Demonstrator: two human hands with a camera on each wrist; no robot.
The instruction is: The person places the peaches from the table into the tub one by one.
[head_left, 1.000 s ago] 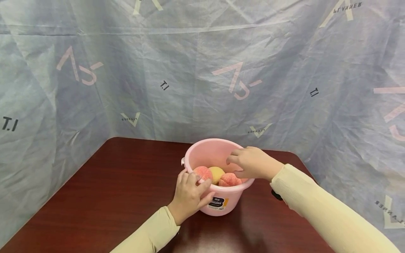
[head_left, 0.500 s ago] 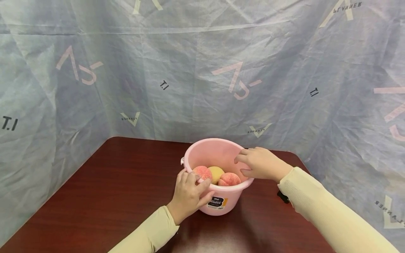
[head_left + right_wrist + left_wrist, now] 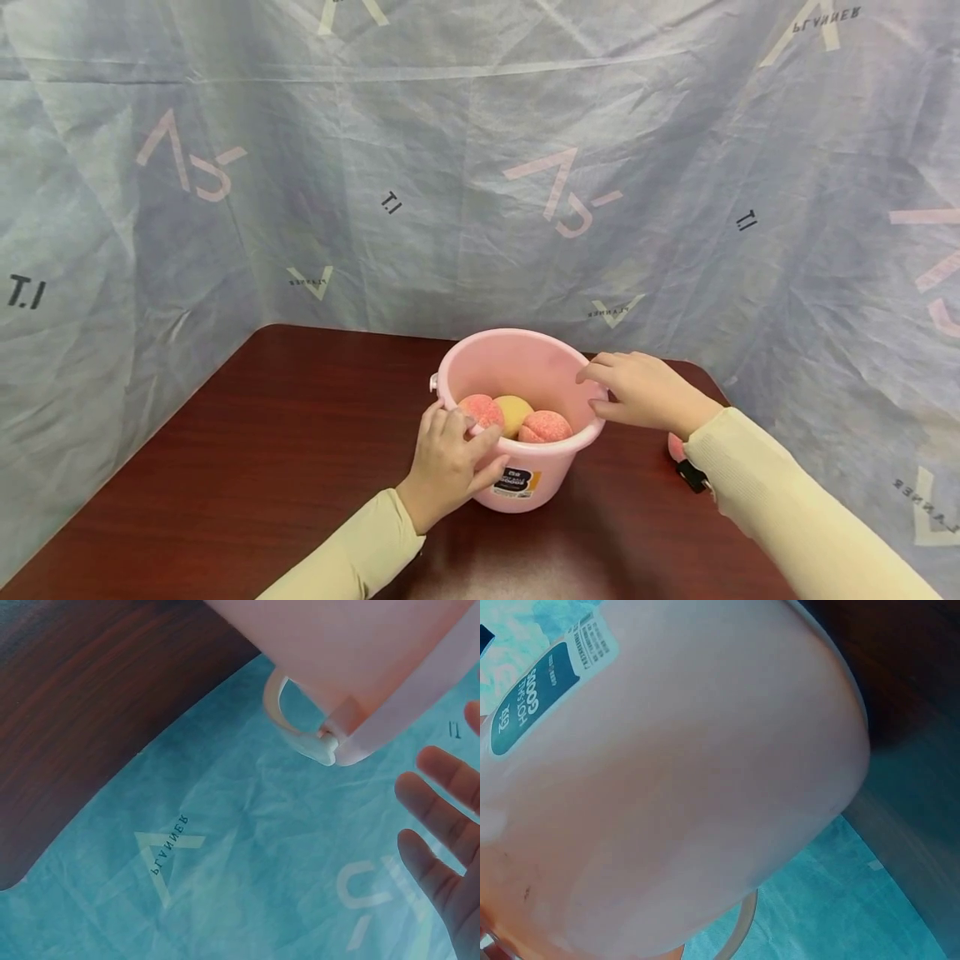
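Observation:
A pink bucket with a black and orange label stands upright on the table. Inside it lie two pinkish-red peaches and a yellow round fruit. My left hand grips the near left rim, fingers over the edge and thumb on the outside. At the right rim hovers my right hand, its fingers extended and apart with nothing in them. The right wrist view shows the fingers of that hand spread beside the bucket's rim and its pale handle.
The dark red wooden table reaches back to a grey printed cloth hung behind and at both sides. A pink rounded thing shows partly behind the right sleeve, beside a black wrist strap piece.
My right hand has drawn out of the bucket's opening toward the right rim. The pink thing behind the right sleeve has come into view. The left hand and the bucket stay put.

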